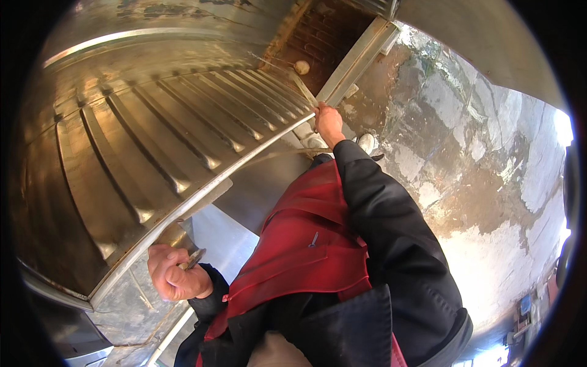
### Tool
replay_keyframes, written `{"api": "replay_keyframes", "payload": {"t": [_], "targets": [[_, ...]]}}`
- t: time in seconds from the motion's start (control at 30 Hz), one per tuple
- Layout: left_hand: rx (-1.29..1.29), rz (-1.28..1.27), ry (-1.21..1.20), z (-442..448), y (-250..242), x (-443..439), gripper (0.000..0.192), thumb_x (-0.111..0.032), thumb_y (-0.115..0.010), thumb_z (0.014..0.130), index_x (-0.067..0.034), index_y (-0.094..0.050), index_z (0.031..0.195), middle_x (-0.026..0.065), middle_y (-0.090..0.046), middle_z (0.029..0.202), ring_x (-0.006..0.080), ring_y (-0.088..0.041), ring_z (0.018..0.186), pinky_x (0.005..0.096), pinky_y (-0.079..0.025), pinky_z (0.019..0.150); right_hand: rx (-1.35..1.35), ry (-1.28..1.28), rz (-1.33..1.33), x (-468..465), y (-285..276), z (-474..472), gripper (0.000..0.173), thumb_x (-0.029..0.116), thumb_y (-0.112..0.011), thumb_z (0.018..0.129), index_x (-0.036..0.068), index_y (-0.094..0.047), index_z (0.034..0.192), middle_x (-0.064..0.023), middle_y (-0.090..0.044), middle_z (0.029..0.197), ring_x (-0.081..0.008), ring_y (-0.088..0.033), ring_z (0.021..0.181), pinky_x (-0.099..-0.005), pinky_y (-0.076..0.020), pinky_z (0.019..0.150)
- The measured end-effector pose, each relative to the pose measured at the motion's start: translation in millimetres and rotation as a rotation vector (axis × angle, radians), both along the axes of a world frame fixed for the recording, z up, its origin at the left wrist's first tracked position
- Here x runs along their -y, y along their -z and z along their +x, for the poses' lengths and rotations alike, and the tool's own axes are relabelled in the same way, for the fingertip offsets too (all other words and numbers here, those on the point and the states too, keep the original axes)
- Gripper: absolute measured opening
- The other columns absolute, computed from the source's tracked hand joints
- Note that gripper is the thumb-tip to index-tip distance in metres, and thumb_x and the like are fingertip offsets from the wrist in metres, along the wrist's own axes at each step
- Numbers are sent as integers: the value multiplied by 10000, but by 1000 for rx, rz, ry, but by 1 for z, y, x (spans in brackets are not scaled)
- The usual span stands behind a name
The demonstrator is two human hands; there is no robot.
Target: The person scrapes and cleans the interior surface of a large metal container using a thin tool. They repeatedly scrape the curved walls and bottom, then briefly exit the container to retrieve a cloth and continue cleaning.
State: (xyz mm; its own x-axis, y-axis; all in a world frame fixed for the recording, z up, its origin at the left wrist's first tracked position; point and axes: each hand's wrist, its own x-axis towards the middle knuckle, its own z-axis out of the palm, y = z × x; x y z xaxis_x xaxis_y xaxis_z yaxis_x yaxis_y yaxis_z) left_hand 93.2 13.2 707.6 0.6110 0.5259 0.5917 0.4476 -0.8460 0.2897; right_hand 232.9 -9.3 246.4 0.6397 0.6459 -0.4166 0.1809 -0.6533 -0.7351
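A ribbed sheet-metal panel [183,124] with a pale front lip [215,181] spans the left and middle of the head view. My right hand [328,121] is closed at the far end of that lip, around a flat, light-coloured strip [303,88]. The strip reaches from my fingers toward a rust-brown recess [328,39]. Near the lip's close end, my left hand [174,273] is closed on a small tool [196,258] with a dark metal end. My fingers hide most of that tool, so its kind is unclear.
A round pale object [301,67] lies by the recess, beside a metal side rail [355,62]. Below the panel is a smooth sheet surface [222,234]. A worn, patchy concrete floor [477,183] stretches to the right, near my shoes [366,143]. I wear a red apron [302,247].
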Motion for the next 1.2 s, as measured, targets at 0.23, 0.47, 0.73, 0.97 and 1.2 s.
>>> {"api": "replay_keyframes", "payload": {"t": [0.23, 0.47, 0.73, 0.97, 1.2], "targets": [[16, -16, 51, 0, 2, -3, 305, -295, -465, 988, -35, -605, 911, 36, -437, 601, 129, -371, 544, 276, -295, 538, -9, -52, -148, 28, 11, -9, 264, 287, -521, 906, 49, -589, 997, -195, -647, 931, -382, -634, 857, -469, -510, 727], [12, -7, 45, 2, 1, -2, 294, -289, -458, 988, -39, -564, 876, 54, -476, 606, 144, -390, 525, 289, -322, 527, -8, -69, -197, 37, 19, -9, 263, 290, -516, 902, 57, -595, 995, -193, -649, 938, -377, -637, 866, -473, -514, 734], [1, 5, 40, 2, 0, -2, 299, -298, -454, 987, -41, -545, 864, 60, -488, 597, 150, -393, 514, 294, -334, 521, 8, 49, -226, 38, 21, -6, 247, 275, -539, 887, 48, -601, 958, -210, -653, 907, -385, -639, 841, -477, -514, 716], [12, 23, 27, 2, 1, -3, 303, -304, -451, 988, -44, -545, 863, 57, -478, 599, 147, -389, 513, 292, -328, 512, 156, 260, -49, 16, 12, 33, 242, 269, -563, 874, 32, -600, 908, -205, -637, 773, -402, -628, 748, -490, -506, 665], [6, 10, 50, 1, 1, -3, 292, -294, -440, 992, -47, -549, 881, 56, -479, 610, 148, -389, 517, 288, -327, 510, 81, 71, -33, -34, -10, 33, 253, 310, -544, 886, 71, -581, 958, -162, -642, 897, -353, -637, 838, -466, -507, 717]]}}
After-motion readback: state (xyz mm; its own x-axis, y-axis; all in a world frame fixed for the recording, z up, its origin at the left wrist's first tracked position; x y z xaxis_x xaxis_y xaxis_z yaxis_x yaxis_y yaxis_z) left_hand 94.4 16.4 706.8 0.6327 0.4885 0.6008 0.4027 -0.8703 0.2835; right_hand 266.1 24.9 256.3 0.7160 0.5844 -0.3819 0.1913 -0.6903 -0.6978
